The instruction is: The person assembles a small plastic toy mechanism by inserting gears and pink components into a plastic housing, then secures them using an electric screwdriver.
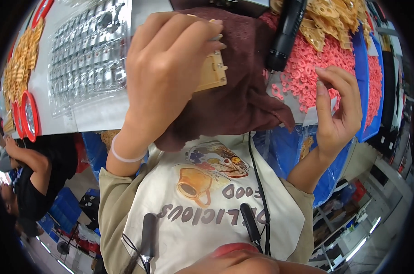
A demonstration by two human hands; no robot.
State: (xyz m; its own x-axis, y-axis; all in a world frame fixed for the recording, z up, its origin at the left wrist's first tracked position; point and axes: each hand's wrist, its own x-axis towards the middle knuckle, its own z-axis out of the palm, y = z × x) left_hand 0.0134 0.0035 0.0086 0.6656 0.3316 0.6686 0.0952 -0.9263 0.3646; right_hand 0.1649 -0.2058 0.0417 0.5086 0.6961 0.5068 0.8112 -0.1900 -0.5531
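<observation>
My left hand (163,68) is over a dark brown cloth (243,59), its fingers pinched together. A small greyish bit shows between its fingertips, too little to name. Under and beside those fingers lies a tan plastic part (212,75), flat and frame-like, mostly hidden by the hand. To the right, my right hand (341,107) is raised beside a heap of small pink plastic pieces (302,68). Its fingers are curled but apart from the thumb, with nothing seen between them. A black electric screwdriver (286,39) points its bit down between the cloth and the pink pieces.
A clear blister tray (88,55) of metal parts lies left on the white table. Tan plastic parts (328,20) are heaped at the back right, with more at far left near red-rimmed dishes (29,116). A blue bin (374,123) stands right. Another person (38,171) sits at left.
</observation>
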